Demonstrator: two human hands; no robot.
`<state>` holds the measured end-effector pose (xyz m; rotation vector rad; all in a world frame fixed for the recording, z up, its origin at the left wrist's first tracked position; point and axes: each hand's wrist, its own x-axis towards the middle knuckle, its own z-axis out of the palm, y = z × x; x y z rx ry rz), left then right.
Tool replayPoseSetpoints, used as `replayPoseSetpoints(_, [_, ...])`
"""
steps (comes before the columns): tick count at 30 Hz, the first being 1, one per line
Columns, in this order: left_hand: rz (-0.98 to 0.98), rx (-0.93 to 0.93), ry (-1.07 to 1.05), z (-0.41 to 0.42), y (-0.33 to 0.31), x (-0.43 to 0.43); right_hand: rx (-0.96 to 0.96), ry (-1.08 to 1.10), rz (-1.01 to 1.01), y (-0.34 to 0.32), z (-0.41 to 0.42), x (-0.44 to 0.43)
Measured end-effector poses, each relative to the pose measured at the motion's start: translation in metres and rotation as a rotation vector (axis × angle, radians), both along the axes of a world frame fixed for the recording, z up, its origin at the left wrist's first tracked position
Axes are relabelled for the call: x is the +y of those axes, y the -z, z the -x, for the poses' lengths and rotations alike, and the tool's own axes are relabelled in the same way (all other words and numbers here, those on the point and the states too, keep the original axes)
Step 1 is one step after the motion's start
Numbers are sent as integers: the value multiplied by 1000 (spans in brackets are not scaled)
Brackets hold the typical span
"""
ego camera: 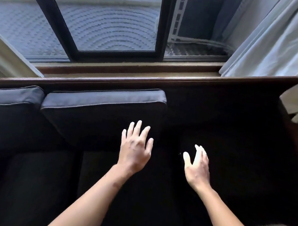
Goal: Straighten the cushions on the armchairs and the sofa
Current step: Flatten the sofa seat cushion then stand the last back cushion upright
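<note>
- Both hands are bare and hold nothing: the left hand (pixel 135 148) is spread flat, palm down, fingers fanned apart, over the lower right corner of the middle back cushion (pixel 103 115); whether it touches the fabric cannot be told.
- Right hand (pixel 197 165) is turned on edge, thumb apart from loosely curved fingers, held wide over the dark area to the right of that same cushion.
- Middle back cushion is a boxy slab of smooth dark navy fabric with a pale piped seam along its top front edge and rounded corners. It leans out of line, its top tipped toward the wooden rail (pixel 148 82) and its lower edge slanting down to the right.
- Left of it, just beside and nearly touching at the top corner, stands a second back cushion (pixel 10 97) of the same navy cloth and piping.
- Right of the middle cushion the sofa's (pixel 228 110) backrest is bare; this part is too dark for detail.
- Seat cushions (pixel 39 184) below the middle cushion are dark and matte, split by a straight seam.
- Wooden rail, glossy dark brown and rounded, runs behind the cushion tops.
- Beyond the rail, a black-framed window (pixel 117 25) with dimpled, ripple-patterned glass.
- Pale grey curtain (pixel 282 44) hangs in soft folds at the rail's right end.
</note>
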<state>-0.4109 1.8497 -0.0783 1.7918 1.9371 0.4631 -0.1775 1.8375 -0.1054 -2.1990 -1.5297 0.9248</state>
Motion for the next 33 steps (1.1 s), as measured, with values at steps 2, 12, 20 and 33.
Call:
replayPoseSetpoints(2, [29,-27,9,-40,8,-4,-21,14,13,6,-41,-3])
replayPoseSetpoints(12, [357,-238,-263,-240,84,0,-140,-50,186,73,-270,26])
replayPoseSetpoints(20, [534,-294,-567,-296,170,20,-338,-92,231,151,-388,87])
replayPoseSetpoints(33, [484,-440,-839,-300,256,77,-493,27,134,232,-439,175])
